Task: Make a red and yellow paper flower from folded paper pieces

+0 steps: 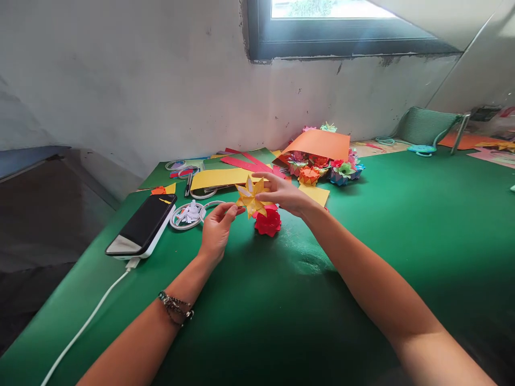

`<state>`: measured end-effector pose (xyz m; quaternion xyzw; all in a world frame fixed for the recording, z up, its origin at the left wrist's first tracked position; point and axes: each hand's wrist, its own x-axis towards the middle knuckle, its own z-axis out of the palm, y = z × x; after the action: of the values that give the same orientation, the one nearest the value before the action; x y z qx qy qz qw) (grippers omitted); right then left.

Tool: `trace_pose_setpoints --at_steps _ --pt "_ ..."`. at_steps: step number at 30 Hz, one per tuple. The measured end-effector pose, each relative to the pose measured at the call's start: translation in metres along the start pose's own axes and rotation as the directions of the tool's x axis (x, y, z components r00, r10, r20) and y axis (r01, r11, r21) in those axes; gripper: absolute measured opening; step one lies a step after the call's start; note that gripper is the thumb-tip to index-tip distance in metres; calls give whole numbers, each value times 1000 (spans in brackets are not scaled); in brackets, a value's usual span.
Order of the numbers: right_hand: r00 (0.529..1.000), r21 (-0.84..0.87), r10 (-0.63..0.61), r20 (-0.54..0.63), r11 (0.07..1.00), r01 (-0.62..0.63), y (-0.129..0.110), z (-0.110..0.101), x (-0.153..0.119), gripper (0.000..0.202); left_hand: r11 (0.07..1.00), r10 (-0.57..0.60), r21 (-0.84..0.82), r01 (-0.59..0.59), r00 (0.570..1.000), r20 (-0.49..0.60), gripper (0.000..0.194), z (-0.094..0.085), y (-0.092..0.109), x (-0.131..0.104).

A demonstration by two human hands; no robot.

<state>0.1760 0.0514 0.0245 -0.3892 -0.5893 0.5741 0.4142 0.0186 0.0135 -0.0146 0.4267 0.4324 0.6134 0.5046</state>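
Note:
Between my two hands, above the green table (249, 300), is a yellow paper flower (251, 199) with pointed petals. My left hand (217, 230) pinches its lower left side between thumb and fingertips. From the right, my right hand (284, 194) grips the flower's edge, its fingers curved over the petals. Just behind and below, a red paper flower (267, 222) sits on the table, partly hidden by the yellow one. Left of my left hand lies a roll of tape (185, 215) with white paper scraps inside its ring.
A phone (142, 224) on a white power bank with a white cable (86, 321) lies at left. Yellow sheets (217, 178) and red strips (251, 163) lie toward the wall. Several colourful paper flowers (309, 175) sit under an orange sheet (322, 143). A green woven bag (426, 126) is far right.

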Motion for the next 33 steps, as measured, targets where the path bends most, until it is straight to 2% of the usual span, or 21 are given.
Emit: trace_pose_setpoints --at_steps 4,7,10,12,14,21,24,28,30,31,32,33 --pt "1000 -41 13 11 999 -13 0 0 -1 41 991 -101 90 97 994 43 33 -4 0 1" --pt "998 -87 15 64 996 -9 0 -3 -2 35 983 -134 127 130 991 25 43 -8 3 3" --pt "995 -162 30 92 987 -15 -1 -4 -3 33 977 -29 211 23 999 26 44 -10 7 4" --pt "993 -224 44 113 975 -18 -2 -4 -5 34 958 40 280 -61 996 80 40 -10 8 4" --pt "987 -278 55 149 960 -11 -3 -3 -7 35 943 56 318 -101 988 147 34 -9 7 3" --pt "963 -338 81 259 941 12 -6 -7 -9 36 955 -41 296 -33 970 240 21 -8 9 1" --pt "963 -348 40 266 936 57 -7 -11 -10 34 955 -107 297 17 952 288 18 -9 12 0" --pt "967 -452 21 253 887 99 -8 -14 -13 33 946 -188 316 77 923 336 22 -9 15 0" --pt "981 -493 -50 189 859 139 -7 -13 -12 32 952 -229 267 152 930 288 25 -10 15 1" --pt "983 -515 -145 108 838 180 -6 -12 -12 31 956 -246 218 196 940 236 27 -10 14 2" --pt "961 -550 -277 -3 803 230 -5 -9 -11 30 960 -259 157 233 950 172 29 -10 14 2" --pt "897 -605 -426 -117 747 276 -4 -5 -11 27 962 -267 93 257 958 109 32 -10 14 3"
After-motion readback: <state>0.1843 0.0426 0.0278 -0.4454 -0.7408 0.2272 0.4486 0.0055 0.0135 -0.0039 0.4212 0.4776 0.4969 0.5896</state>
